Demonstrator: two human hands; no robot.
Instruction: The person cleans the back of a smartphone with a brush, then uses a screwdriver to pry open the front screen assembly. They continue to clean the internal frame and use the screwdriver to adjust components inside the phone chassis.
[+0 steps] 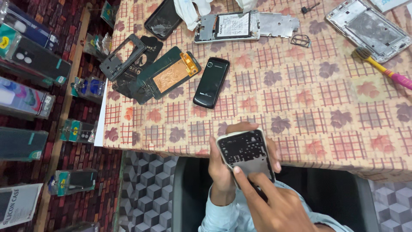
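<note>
My left hand (221, 169) grips a phone body (245, 152) with its back cover off, dark inner parts showing, held just at the near edge of the table. My right hand (268, 202) comes up from below and its index fingertip presses on the phone's lower left corner. A small black phone (211, 82) lies on the table above my hands. Left of it lie a screen part with an orange copper-coloured back (171, 75) and a dark plastic frame (123, 56).
The table carries a leaf-patterned cloth (309, 94). At the far edge lie an opened phone with its battery showing (234, 25), a black phone (163, 19), a metal phone frame (369, 28) and a yellow-and-pink brush (384, 68). Packaged phone cases (25, 99) hang at the left.
</note>
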